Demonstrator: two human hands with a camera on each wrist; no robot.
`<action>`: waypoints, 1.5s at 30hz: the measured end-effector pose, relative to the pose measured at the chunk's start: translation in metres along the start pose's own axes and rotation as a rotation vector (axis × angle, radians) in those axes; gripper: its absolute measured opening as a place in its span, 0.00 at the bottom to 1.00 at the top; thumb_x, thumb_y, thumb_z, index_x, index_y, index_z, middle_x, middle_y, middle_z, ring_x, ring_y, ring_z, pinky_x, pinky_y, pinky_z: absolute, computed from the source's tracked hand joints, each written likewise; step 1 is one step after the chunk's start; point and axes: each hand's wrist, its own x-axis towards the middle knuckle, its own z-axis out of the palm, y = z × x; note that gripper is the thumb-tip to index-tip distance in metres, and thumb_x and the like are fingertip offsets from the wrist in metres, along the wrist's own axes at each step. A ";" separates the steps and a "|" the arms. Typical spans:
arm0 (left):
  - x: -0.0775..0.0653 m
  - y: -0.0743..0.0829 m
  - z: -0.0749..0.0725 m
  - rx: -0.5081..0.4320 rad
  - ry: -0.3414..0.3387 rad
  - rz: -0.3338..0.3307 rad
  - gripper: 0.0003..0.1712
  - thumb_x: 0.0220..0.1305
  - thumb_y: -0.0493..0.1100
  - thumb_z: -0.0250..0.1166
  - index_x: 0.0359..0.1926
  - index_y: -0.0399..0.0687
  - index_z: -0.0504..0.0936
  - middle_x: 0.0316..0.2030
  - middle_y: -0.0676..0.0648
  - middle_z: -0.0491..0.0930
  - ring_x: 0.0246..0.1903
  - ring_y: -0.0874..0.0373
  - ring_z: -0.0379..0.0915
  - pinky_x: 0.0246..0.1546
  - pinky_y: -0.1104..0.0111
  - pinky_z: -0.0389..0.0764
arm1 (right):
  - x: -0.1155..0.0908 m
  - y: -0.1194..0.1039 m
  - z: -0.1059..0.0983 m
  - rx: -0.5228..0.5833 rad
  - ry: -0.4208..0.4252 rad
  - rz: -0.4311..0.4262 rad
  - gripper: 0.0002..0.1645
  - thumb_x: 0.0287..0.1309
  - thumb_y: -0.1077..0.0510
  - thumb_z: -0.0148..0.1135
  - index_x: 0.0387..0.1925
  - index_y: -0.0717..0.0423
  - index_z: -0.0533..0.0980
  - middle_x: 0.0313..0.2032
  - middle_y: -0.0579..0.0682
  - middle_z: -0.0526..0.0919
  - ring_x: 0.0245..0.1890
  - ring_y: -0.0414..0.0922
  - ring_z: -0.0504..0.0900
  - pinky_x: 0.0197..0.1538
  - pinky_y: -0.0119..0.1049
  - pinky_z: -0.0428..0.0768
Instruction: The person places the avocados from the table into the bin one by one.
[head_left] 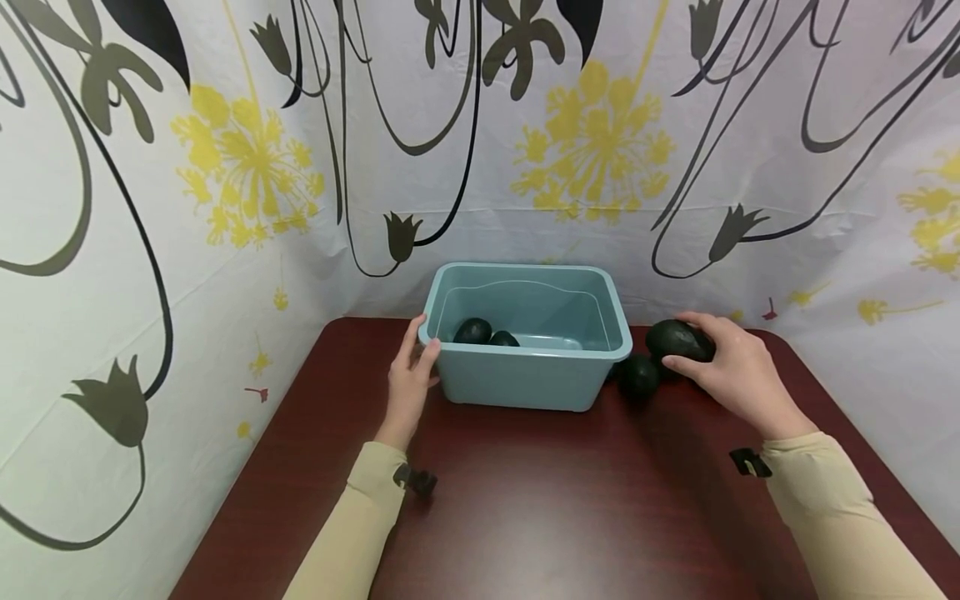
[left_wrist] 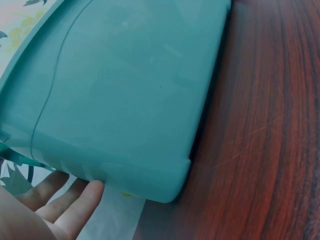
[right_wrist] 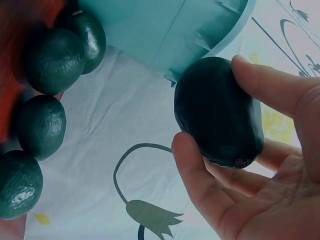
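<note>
My right hand (head_left: pixel 742 375) grips a dark green avocado (head_left: pixel 677 340) between thumb and fingers, above the table just right of the light blue plastic bin (head_left: pixel 525 379). The right wrist view shows this avocado up close, with its stem end turned toward the palm. My left hand (head_left: pixel 408 383) rests against the bin's front left corner, its fairly straight fingers (left_wrist: pixel 80 210) touching the wall; the thumb does not show clearly in the left wrist view. Inside the bin, avocados (head_left: pixel 472 331) lie at the left, partly hidden by the front wall.
Several more avocados (right_wrist: pixel 55 61) lie on the table by the bin's right side, partly hidden in the head view. The dark red wooden table (head_left: pixel 525 500) reaches back to a white patterned cloth (head_left: pixel 495 192), which also hangs along both sides.
</note>
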 end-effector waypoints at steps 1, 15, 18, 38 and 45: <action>0.000 0.000 0.000 0.001 -0.001 -0.001 0.34 0.72 0.58 0.60 0.75 0.71 0.62 0.71 0.41 0.66 0.63 0.47 0.70 0.52 0.41 0.77 | 0.000 0.000 0.000 -0.001 0.000 -0.002 0.40 0.55 0.41 0.75 0.65 0.50 0.73 0.57 0.60 0.77 0.51 0.61 0.75 0.47 0.62 0.72; 0.015 -0.039 0.002 -0.007 0.029 0.025 0.32 0.68 0.66 0.61 0.71 0.85 0.63 0.69 0.48 0.68 0.62 0.49 0.71 0.51 0.38 0.76 | 0.002 -0.010 -0.005 0.002 0.038 -0.037 0.38 0.52 0.46 0.78 0.64 0.47 0.74 0.55 0.56 0.78 0.51 0.57 0.75 0.47 0.58 0.72; 0.015 -0.040 0.003 0.001 0.039 0.043 0.32 0.69 0.65 0.61 0.71 0.85 0.64 0.68 0.48 0.70 0.60 0.50 0.72 0.50 0.38 0.77 | 0.003 -0.013 -0.006 -0.002 0.046 -0.050 0.39 0.52 0.46 0.78 0.64 0.48 0.74 0.56 0.57 0.78 0.51 0.57 0.75 0.47 0.57 0.72; 0.008 -0.019 0.001 -0.035 0.008 0.023 0.32 0.72 0.58 0.61 0.74 0.74 0.63 0.69 0.43 0.68 0.61 0.47 0.70 0.53 0.38 0.75 | 0.010 -0.031 -0.011 0.028 0.053 -0.076 0.39 0.54 0.46 0.77 0.66 0.46 0.73 0.58 0.56 0.77 0.52 0.57 0.75 0.46 0.57 0.73; 0.015 -0.037 0.002 -0.013 0.032 0.044 0.31 0.69 0.65 0.60 0.71 0.84 0.64 0.68 0.49 0.69 0.61 0.49 0.71 0.52 0.38 0.76 | 0.013 -0.038 -0.013 0.031 0.073 -0.102 0.39 0.53 0.46 0.77 0.66 0.46 0.74 0.58 0.56 0.77 0.53 0.56 0.75 0.47 0.56 0.72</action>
